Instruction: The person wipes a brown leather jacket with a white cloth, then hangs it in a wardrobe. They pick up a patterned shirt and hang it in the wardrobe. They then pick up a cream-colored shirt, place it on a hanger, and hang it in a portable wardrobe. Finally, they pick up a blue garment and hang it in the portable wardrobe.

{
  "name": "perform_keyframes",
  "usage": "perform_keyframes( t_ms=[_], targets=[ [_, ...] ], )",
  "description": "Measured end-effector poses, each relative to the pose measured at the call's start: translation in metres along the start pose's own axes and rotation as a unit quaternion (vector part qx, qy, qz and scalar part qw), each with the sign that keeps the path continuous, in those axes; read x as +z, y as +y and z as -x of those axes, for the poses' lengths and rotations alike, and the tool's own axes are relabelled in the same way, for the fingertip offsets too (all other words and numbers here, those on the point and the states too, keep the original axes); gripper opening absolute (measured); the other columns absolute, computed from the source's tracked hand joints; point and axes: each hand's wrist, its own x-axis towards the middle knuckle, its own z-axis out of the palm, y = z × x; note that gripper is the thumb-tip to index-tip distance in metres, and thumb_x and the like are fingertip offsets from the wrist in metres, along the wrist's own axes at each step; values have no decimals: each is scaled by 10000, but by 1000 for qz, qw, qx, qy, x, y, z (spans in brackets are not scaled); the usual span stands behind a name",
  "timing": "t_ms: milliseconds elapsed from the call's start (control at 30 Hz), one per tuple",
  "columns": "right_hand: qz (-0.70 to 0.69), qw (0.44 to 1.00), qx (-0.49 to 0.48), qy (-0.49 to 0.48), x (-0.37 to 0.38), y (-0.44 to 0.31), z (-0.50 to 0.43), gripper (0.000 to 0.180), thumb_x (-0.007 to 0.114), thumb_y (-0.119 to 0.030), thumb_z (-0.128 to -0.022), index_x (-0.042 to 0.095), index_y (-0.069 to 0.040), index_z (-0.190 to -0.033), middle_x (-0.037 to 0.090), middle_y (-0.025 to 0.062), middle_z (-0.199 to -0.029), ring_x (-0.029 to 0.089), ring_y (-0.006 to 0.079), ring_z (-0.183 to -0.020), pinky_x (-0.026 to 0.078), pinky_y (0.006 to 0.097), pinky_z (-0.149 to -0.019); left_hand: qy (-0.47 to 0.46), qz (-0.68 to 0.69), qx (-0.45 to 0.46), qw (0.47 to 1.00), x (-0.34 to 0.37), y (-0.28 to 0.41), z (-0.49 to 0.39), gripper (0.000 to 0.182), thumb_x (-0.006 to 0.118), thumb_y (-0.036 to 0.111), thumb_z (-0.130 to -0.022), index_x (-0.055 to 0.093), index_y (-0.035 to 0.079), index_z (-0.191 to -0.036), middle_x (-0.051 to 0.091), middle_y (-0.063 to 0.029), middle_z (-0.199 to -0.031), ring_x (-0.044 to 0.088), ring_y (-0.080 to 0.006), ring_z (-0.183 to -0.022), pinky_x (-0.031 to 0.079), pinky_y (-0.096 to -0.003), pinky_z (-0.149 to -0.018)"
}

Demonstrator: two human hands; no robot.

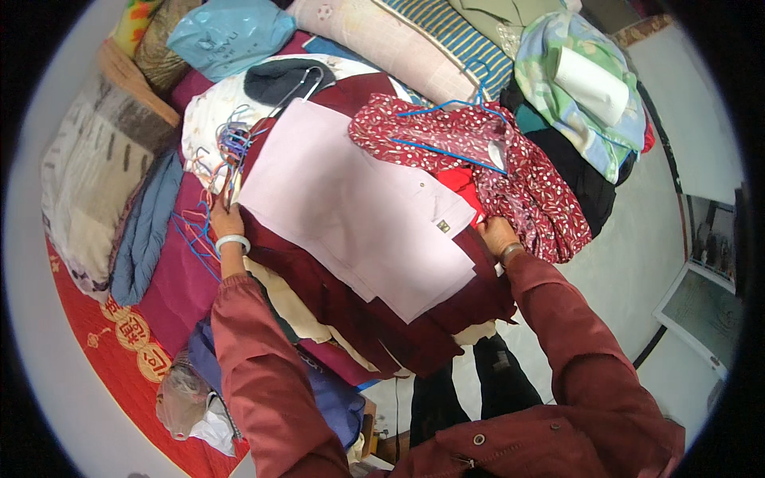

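Note:
Pale pink trousers (352,197) lie folded across dark red garments (334,293) on a bed. My left hand (227,224) is at the left edge of this pile, beside a bunch of plastic hangers (234,143); its fingertips are partly hidden, and what they grip cannot be told. My right hand (497,236) is at the right edge, its fingers bent at the cloth near a bright red piece (460,186); its hold is unclear. A red patterned garment (418,128) with a blue hanger (451,152) lies above and beside the right hand.
A blue plastic bag (232,36) and a pink pillow (388,45) lie at the back. Folded blankets (98,173) are at the left. At the right, a green-blue cloth (544,60) carries a white roll (591,86). A clear plastic bag (182,400) sits at the lower left.

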Motion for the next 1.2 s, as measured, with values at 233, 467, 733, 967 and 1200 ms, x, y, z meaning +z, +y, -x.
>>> perform_keyframes(
  t_ms=[233, 467, 733, 967, 1200],
  targets=[
    [-31, 999, 4, 11, -7, -6, -1, 417, 529, -321, -839, 676, 69, -837, 616, 338, -868, 632, 444, -902, 505, 489, -808, -15, 174, -129, 976, -35, 28, 3, 196, 705, 192, -842, 700, -1, -879, 671, -65, -744, 573, -94, -593, 478, -248, -562],
    [-54, 998, -5, -10, -8, -1, -5, 423, 533, -319, -832, 673, 79, -858, 616, 342, -881, 634, 443, -916, 502, 477, -811, -47, 495, -148, 855, -98, 90, 52, 162, 670, 117, -873, 691, -11, -970, 700, -100, -933, 671, -162, -822, 572, -279, -663],
    [-62, 998, -26, -6, 1, 8, -11, 413, 539, -310, -839, 674, 78, -882, 619, 342, -913, 624, 451, -944, 504, 486, -822, -16, 537, -118, 835, -187, 128, 148, 185, 561, 40, -928, 630, -92, -1038, 671, -192, -1038, 686, -272, -911, 590, -343, -755],
    [110, 983, -101, -106, -68, -41, 35, 331, 560, -240, -824, 693, -8, -1019, 646, 264, -1070, 636, 368, -1029, 495, 462, -899, -11, 568, -105, 816, -197, 155, 227, 164, 574, 23, -918, 643, -74, -1030, 676, -200, -992, 696, -269, -859, 598, -355, -731],
    [-194, 912, -337, 129, -123, -157, 54, 541, 604, -360, -837, 548, 50, -1185, 532, 270, -1278, 526, 364, -1183, 407, 412, -1000, -8, 589, -118, 800, -187, 175, 267, 151, 571, 5, -915, 640, -79, -1020, 671, -201, -1004, 695, -287, -871, 604, -362, -740]
  ],
)
